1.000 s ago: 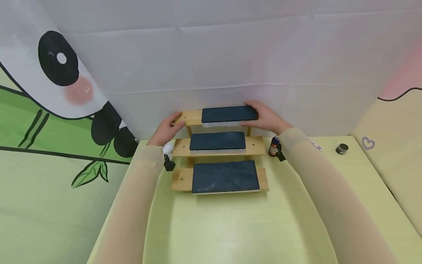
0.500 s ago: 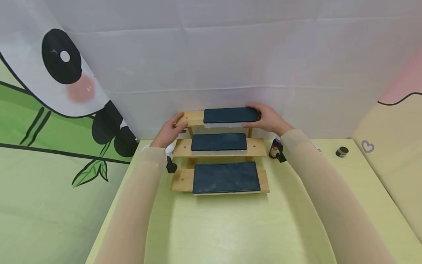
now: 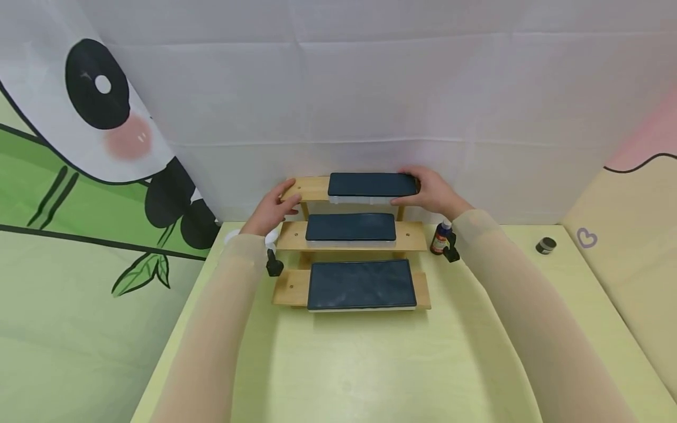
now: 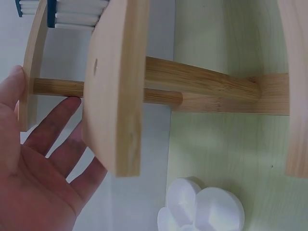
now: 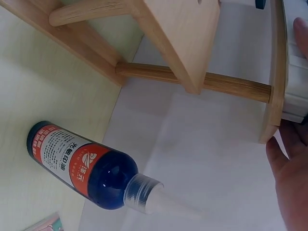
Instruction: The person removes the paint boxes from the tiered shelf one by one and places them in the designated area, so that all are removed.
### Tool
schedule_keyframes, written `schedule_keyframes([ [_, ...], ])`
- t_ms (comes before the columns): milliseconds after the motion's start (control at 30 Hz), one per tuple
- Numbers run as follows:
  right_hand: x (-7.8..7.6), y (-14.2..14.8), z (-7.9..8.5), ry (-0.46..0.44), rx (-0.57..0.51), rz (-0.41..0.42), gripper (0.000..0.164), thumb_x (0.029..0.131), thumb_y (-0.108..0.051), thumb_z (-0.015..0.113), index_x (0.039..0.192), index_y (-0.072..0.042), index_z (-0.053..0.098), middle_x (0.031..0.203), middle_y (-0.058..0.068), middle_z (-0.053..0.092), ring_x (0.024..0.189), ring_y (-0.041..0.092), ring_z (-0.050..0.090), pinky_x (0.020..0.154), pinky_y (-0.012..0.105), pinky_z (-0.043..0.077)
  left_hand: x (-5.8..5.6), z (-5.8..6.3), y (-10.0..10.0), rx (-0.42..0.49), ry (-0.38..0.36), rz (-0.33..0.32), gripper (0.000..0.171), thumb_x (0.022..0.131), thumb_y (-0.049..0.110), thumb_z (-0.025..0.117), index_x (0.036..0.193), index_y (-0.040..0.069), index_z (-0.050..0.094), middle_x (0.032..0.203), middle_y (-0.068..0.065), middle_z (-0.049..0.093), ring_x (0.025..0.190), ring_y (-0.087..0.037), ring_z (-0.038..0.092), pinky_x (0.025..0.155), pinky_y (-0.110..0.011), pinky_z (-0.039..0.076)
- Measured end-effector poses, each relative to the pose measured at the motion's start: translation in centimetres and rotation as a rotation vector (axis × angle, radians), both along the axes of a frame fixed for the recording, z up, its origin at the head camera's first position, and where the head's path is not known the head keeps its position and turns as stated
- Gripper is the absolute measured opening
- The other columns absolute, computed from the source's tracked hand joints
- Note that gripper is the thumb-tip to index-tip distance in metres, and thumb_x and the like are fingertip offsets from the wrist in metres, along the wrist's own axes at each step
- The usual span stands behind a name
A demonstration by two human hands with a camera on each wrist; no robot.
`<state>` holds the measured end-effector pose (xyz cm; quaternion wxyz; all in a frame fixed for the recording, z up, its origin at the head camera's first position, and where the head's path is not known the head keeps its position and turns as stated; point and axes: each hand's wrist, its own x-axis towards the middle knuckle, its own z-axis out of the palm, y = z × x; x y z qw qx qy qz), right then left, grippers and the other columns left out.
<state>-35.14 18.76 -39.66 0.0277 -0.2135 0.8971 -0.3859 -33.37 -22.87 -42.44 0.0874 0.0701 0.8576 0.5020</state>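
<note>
Sleeves (image 3: 211, 329) reach forward from the near edge of view, one on each side of the pale desk (image 3: 346, 358). Beyond the bare wood in front stands a three-tiered wooden rack. Its bottom shelf (image 3: 291, 288) carries the widest-looking case (image 3: 362, 285), dark-lidded and lying flat, a little right of the shelf's middle. Behind and above it, the middle shelf (image 3: 409, 235) bears a second dark-lidded case (image 3: 351, 227), set near its centre with wood showing at both ends.

Off the rack's left side, a white lobed dish (image 4: 216, 209) rests on the desk. On the right, a dark blue bottle (image 3: 441, 238) with a printed label stands upright just beside the rack, and a small dark jar (image 3: 546, 245) sits well apart, farther right.

Highest and farthest back is the top shelf (image 3: 312, 188), where the top case (image 3: 372, 184) lies with its long axis running left to right along the board. The right hand (image 3: 433, 191) grips its right end, thumb at the front and fingers behind. The left hand (image 3: 270, 208) straddles the shelf's left end, holding the board with digits above and below; whether every lower finger touches wood I cannot tell. A bare strip of shelf separates it from the case, so the right hand is the nearer one, and any sideways shift would seem to turn on that strip. Behind everything hangs a pale cloth (image 3: 338, 94).
</note>
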Motion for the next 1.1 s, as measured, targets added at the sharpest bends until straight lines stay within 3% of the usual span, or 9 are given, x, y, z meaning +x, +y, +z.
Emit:
schedule_keyframes([
  [300, 0.1, 0.6, -0.7, 0.045, 0.005, -0.025, 0.085, 0.084, -0.040, 0.090, 0.151, -0.005, 0.052, 0.154, 0.016, 0.048, 0.142, 0.036, 0.043, 0.117, 0.052, 0.034, -0.4, 0.2, 0.5, -0.038, -0.009, 0.000, 0.069, 0.109, 0.046, 0.054, 0.168, 0.031, 0.022, 0.167, -0.009, 0.033, 0.125, -0.039, 0.062, 0.108, -0.062, 0.042],
  [533, 0.9, 1.5, -1.1, 0.067, -0.077, -0.040, 0.079, 0.083, -0.035, 0.092, 0.147, -0.005, 0.055, 0.148, 0.014, 0.053, 0.136, 0.034, 0.049, 0.114, 0.053, 0.038, -0.4, 0.2, 0.6, -0.027, -0.018, -0.004, 0.069, 0.110, 0.044, 0.053, 0.169, 0.031, 0.020, 0.167, -0.011, 0.032, 0.126, -0.040, 0.061, 0.108, -0.062, 0.041],
  [800, 2.4, 3.1, -2.3, 0.085, -0.165, -0.060, 0.074, 0.085, -0.031, 0.091, 0.145, -0.007, 0.057, 0.142, 0.011, 0.056, 0.127, 0.031, 0.055, 0.112, 0.048, 0.043, 0.1, 0.1, 0.6, -0.034, -0.023, -0.006, 0.070, 0.110, 0.046, 0.052, 0.169, 0.030, 0.018, 0.168, -0.013, 0.029, 0.128, -0.043, 0.060, 0.110, -0.065, 0.038],
  [1100, 4.9, 6.4, -2.6, 0.079, -0.192, -0.121, 0.076, 0.086, -0.030, 0.089, 0.151, -0.012, 0.053, 0.148, 0.007, 0.052, 0.130, 0.028, 0.055, 0.112, 0.045, 0.043, 0.0, 0.4, 0.8, -0.045, -0.021, -0.013, 0.070, 0.110, 0.046, 0.052, 0.169, 0.031, 0.017, 0.166, -0.015, 0.033, 0.127, -0.043, 0.060, 0.110, -0.067, 0.037],
])
